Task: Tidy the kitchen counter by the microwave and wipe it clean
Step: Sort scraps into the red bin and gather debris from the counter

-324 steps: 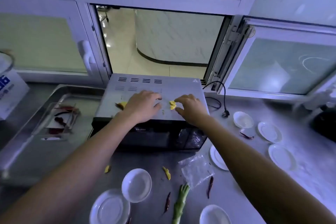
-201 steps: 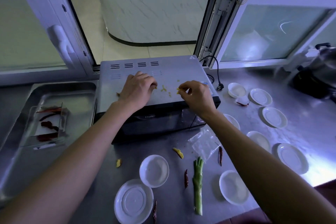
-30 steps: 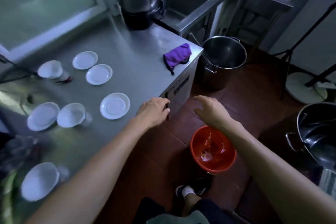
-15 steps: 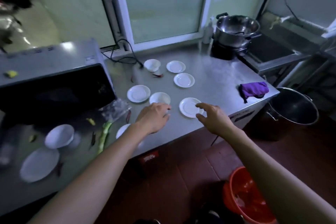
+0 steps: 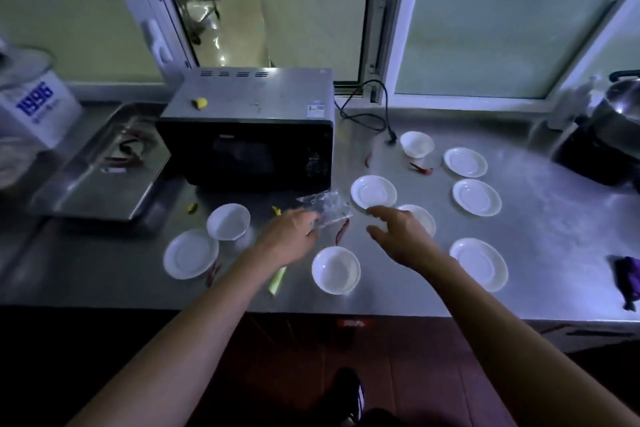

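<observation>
Crinkled clear plastic bag [image 5: 325, 208] on brushed stainless-steel counter [image 5: 540, 236], directly before the black-fronted microwave [image 5: 247, 146].

Left hand [image 5: 289, 241]: curled fingers at the bag's near edge; grasp cannot be confirmed. Right hand [image 5: 401, 236]: fingers loosely spread, holding nothing, above a round white saucer [image 5: 422, 217]. A dried red chilli [image 5: 342, 231] lies between the hands.

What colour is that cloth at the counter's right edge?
Purple. The cloth shows in the head view, the only one, lying on the steel counter.
</observation>
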Tool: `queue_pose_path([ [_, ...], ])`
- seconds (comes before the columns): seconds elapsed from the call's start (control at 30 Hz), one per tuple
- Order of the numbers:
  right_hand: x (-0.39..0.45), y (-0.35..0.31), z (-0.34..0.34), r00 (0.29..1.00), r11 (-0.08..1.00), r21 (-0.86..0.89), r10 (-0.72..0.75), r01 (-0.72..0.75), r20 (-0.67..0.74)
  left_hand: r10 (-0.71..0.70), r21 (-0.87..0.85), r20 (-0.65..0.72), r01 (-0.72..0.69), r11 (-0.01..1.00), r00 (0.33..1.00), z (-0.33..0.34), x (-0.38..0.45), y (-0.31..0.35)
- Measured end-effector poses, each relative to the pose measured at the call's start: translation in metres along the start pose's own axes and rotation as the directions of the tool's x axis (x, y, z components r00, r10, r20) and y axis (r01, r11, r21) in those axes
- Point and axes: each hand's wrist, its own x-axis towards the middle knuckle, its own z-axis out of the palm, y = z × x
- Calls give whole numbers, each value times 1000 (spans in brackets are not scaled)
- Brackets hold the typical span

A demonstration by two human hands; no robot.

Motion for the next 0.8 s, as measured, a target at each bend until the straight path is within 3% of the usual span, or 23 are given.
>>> queue_pose_path([
  [0.27,90,-47,7,976,976,51,-213,211,48,-184,-37,-174,180,983,968,-38,24,-56],
  [0.5,155,-122,10,885,884,77,-464,461,23,-315,-114,-323,294,949,892,-77,11,-108],
  [0.8,244,-229,36,829,829,21,-559,559,12,-372,-173,-428,329,928,824,-146,32,-211],
])
